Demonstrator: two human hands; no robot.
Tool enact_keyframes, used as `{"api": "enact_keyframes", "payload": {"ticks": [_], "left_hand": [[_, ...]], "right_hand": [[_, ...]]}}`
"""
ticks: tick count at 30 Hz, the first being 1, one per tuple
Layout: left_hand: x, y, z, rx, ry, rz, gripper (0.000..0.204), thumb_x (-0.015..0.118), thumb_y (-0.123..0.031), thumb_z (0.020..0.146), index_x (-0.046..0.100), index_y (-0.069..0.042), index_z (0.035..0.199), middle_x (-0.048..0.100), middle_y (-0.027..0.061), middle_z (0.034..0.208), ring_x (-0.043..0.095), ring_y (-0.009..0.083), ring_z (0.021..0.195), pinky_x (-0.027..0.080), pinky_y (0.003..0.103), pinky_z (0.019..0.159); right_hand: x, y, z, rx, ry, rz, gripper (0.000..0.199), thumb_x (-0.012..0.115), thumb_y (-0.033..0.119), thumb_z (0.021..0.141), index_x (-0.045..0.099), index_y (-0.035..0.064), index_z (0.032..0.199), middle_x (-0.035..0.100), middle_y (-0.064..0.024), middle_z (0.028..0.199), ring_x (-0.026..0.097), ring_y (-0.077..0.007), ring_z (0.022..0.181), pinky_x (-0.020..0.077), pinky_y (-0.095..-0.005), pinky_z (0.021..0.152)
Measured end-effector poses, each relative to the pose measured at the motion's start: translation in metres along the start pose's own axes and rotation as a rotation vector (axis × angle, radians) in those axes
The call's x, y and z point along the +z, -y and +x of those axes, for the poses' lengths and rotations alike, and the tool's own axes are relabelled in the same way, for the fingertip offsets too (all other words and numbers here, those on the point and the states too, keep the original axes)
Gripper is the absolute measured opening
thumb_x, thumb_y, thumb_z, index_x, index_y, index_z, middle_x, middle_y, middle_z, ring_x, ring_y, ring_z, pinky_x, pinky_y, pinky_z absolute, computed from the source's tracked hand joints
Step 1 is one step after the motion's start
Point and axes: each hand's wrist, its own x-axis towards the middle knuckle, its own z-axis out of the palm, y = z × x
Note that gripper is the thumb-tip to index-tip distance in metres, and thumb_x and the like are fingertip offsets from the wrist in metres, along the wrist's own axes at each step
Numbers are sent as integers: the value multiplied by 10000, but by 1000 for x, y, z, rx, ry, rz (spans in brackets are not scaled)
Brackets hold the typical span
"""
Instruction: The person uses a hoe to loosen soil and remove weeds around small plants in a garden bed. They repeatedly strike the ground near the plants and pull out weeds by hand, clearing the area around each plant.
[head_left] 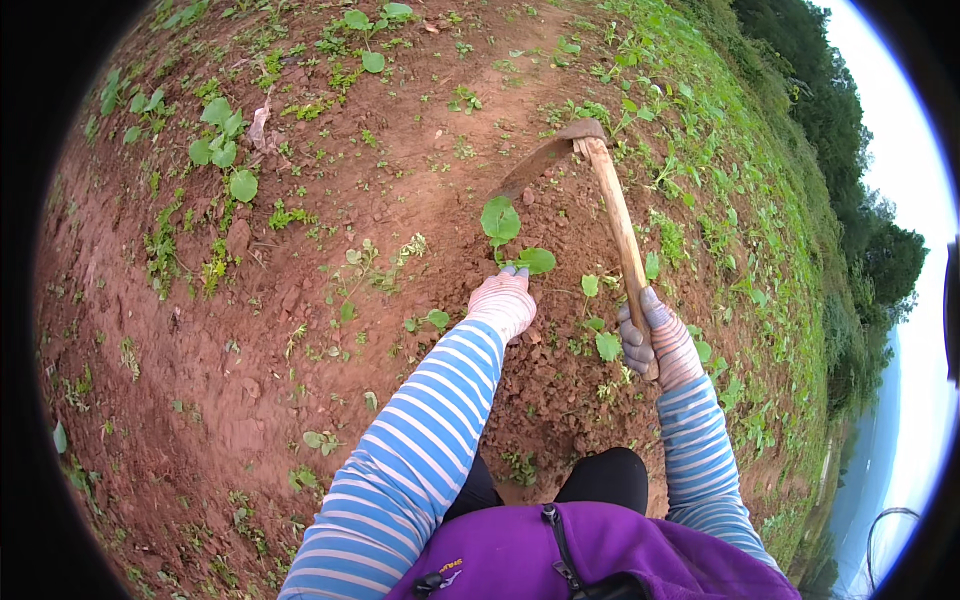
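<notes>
My right hand (655, 342), in a striped knit glove, grips the wooden handle of a hoe (618, 215). The hoe's curved metal blade (540, 160) rests on the red soil beyond a small seedling (505, 228) with round green leaves. My left hand (503, 300), gloved the same way, reaches down at the base of that seedling, its fingertips touching the ground beside the stem. Whether its fingers pinch anything is hidden. Both forearms wear blue and white striped sleeves.
Red, lumpy soil (300, 300) dotted with small weeds surrounds me. More broad-leaved seedlings (225, 150) grow at the upper left and another (368, 30) at the top. A grassy strip (720, 200) and trees (850, 150) lie to the right. A purple bag (560, 555) hangs at my front.
</notes>
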Motion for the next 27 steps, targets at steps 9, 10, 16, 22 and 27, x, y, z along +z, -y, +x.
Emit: {"api": "enact_keyframes", "payload": {"ticks": [9, 10, 16, 22, 27], "left_hand": [[0, 11, -3, -95, 178, 107, 597, 442, -183, 930, 308, -124, 1509, 380, 131, 1513, 440, 313, 1349, 410, 435, 1085], [0, 11, -5, -87, 179, 124, 609, 447, -186, 929, 295, -123, 1516, 362, 130, 1526, 431, 313, 1356, 408, 434, 1089], [-7, 13, -7, -78, 102, 24, 695, 545, -350, 935, 285, -83, 1522, 260, 160, 1580, 311, 301, 1432, 263, 357, 1181], [1, 13, 0, -12, 80, 24, 695, 556, -328, 929, 300, -44, 1509, 306, 191, 1553, 295, 291, 1441, 260, 352, 1182], [7, 6, -8, 109, 275, 179, 666, 528, -362, 952, 301, -94, 1517, 279, 133, 1577, 295, 281, 1442, 270, 354, 1177]], "right_hand": [[14, -52, 18, -121, -237, -417, 342, 535, 414, 993, 528, 86, 898, 495, 4, 545, 398, -100, 348, 329, -257, 326], [15, -54, 22, -132, -251, -421, 336, 533, 410, 995, 524, 87, 899, 494, 5, 546, 398, -101, 348, 329, -259, 326], [2, -50, -14, -178, -253, -510, 339, 535, 418, 992, 519, 86, 922, 488, 1, 558, 407, -97, 364, 330, -250, 336], [4, -72, 37, -187, -452, -945, 358, 585, 378, 964, 550, 27, 904, 537, -114, 646, 570, -267, 614, 446, -418, 604], [-1, -72, 23, -412, -402, -1056, 354, 603, 373, 954, 555, 22, 956, 562, -155, 677, 564, -314, 609, 454, -422, 604]]}}
